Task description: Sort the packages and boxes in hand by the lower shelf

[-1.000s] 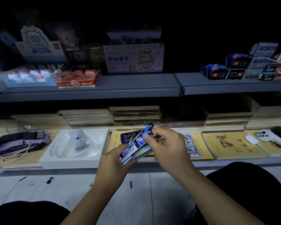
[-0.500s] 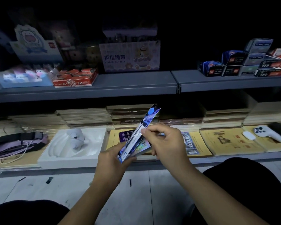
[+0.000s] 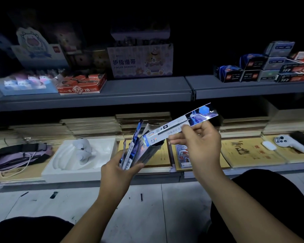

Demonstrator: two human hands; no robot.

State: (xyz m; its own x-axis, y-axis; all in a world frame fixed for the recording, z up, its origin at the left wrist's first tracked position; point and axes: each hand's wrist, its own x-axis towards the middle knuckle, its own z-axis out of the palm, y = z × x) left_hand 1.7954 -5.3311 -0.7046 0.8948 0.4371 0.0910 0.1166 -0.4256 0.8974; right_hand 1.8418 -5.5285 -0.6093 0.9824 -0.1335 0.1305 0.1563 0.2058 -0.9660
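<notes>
Glossy blue-and-white card packet (image 3: 182, 124) lay pinched in the right hand (image 3: 198, 142), above the lower shelf (image 3: 165, 178); its long axis ran from lower left to upper right, printed end pointing up-right. Left hand (image 3: 119, 171) gripped a fanned bundle of similar packets (image 3: 137, 151), tilted nearly upright, just beside it.

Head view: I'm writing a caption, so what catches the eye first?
The long blue-and-white pack pinched in the right hand at centre, slanting up to the right. Just below-left, the left hand grips a fanned bundle of similar packs. Left of that, a white moulded tray sits on the lower shelf.
</notes>
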